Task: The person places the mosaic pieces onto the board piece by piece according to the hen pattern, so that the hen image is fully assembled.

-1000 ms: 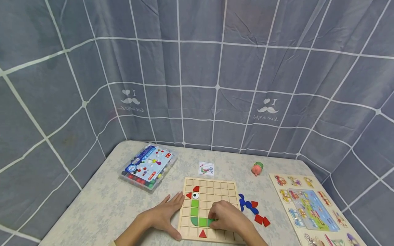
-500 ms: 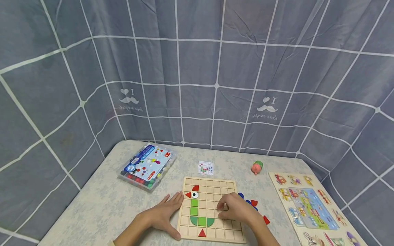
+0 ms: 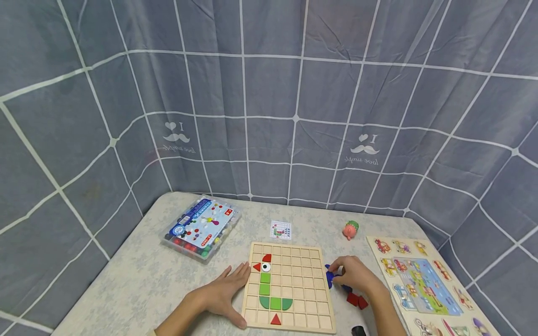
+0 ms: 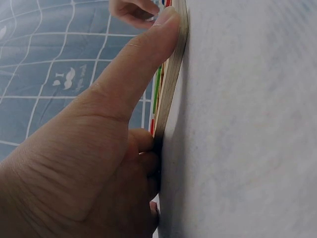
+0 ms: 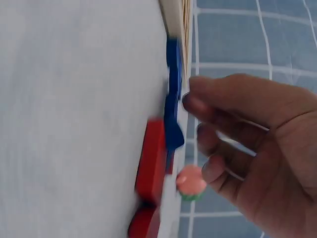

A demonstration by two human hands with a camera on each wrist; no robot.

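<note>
My left hand [image 3: 224, 295] rests beside the wooden grid board [image 3: 304, 280] with fingers spread; the thumb touches the board's edge in the left wrist view. On the board lie red pieces [image 3: 275, 319], a white eye piece [image 3: 265, 267], green squares [image 3: 265, 283] and rounded green pieces [image 3: 287, 304]. To the right of the board, my right hand [image 3: 357, 274] hovers over blue pieces [image 3: 329, 279], partly covering them. Its fingers are loosely bent in the right wrist view, apart from the blue pieces [image 5: 173, 99], and nothing shows between them. Red pieces [image 5: 151, 161] lie close by.
A small printed card [image 3: 280, 230] lies behind the board. At the back left is a clear plastic case [image 3: 201, 228]. A pink and green toy [image 3: 350, 230] stands at the back right, near a wooden picture puzzle [image 3: 378, 252]. Grey curtain [image 3: 269, 140] surrounds the table.
My right hand has let go of the rounded green piece on the board and moved right to the blue pieces. My left hand stays at the board's left edge.
</note>
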